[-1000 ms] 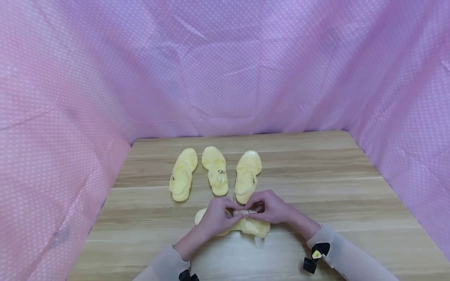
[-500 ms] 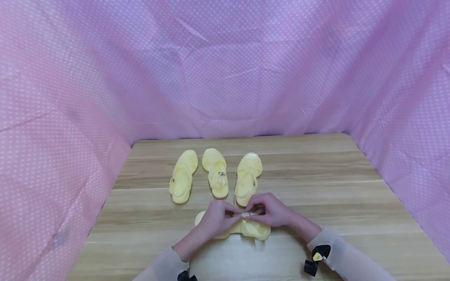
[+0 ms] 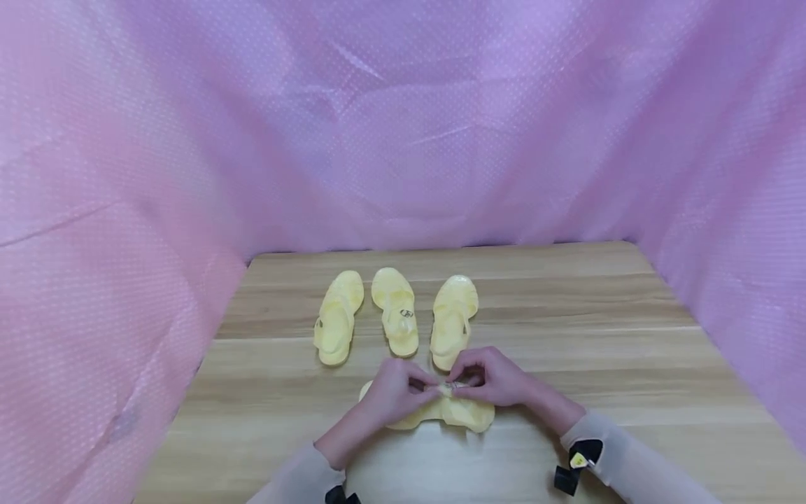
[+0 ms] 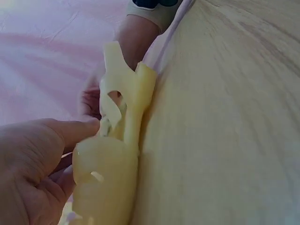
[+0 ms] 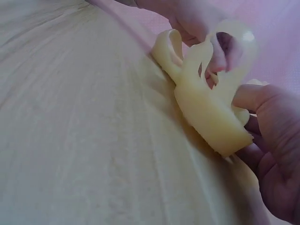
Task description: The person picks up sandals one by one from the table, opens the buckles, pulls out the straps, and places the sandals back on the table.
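Observation:
A pale yellow jelly sandal (image 3: 469,414) lies crosswise on the table, under both hands. My left hand (image 3: 393,390) pinches its strap between thumb and fingers, near the middle of the shoe. Opposite it, my right hand (image 3: 494,378) pinches the strap by a small buckle, its fingertips almost meeting the left ones. Seen from the left wrist, the sandal (image 4: 105,173) rests on its sole with the left thumb (image 4: 77,131) against the strap. In the right wrist view, looped straps rise from the sandal (image 5: 206,110). How the strap sits in the buckle is hidden by fingers.
Three matching yellow sandals stand in a row farther back: a left one (image 3: 336,329), a middle one (image 3: 393,301) with a dark mark on its insole, and a right one (image 3: 452,322) close to the hands. Pink dotted cloth (image 3: 403,140) surrounds the wooden table (image 3: 598,315).
Both hands stay at the sandal's strap, with only small finger movements. The whole head view has shifted slightly, so everything appears a little farther right and lower.

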### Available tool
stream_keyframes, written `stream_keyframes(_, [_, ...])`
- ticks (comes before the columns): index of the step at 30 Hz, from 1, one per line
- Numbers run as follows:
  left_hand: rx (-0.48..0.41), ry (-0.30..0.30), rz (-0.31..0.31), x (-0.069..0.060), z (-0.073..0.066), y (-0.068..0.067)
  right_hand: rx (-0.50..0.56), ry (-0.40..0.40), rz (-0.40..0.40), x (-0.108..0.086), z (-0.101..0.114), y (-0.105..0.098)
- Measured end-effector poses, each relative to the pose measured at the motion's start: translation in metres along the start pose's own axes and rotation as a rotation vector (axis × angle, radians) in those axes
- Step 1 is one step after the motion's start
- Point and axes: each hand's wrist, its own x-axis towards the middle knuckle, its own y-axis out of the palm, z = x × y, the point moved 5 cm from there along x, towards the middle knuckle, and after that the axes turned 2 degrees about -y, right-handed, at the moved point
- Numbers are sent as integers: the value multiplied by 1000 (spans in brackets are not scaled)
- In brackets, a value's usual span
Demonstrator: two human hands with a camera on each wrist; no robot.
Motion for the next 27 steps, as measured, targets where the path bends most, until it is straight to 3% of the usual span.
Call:
stream_keyframes(6, [-39,-37,-32,14,-13,-2,57,44,-4,-9,-1,-10])
stream_keyframes(10, [-75,-28,-36,28,-22,6,40,96,-157,-15,3,-26])
stream_keyframes(14, [-110,5,-4,32,-27,19,-154,122,-356,-18,8,-43])
stream_keyframes(16, [-49,32,-26,27,-28,21,-317,81,-430,-21,14,-48])
stream_keyframes(18, [40,26,-67,19,-26,21,-456,-6,-448,-21,25,-48])
stream_keyframes(20, [139,-34,-76,11,-20,19,-541,-115,-392,-18,37,-42])
stream_keyframes(23, [184,-152,-22,0,-11,19,-602,-228,-168,-9,51,-22])
stream_keyframes(25, [162,-192,19,-3,-6,20,-610,-237,-13,-3,54,-10])
stream_keyframes(27, [113,-193,46,-3,-5,23,-621,-210,79,0,54,-3])
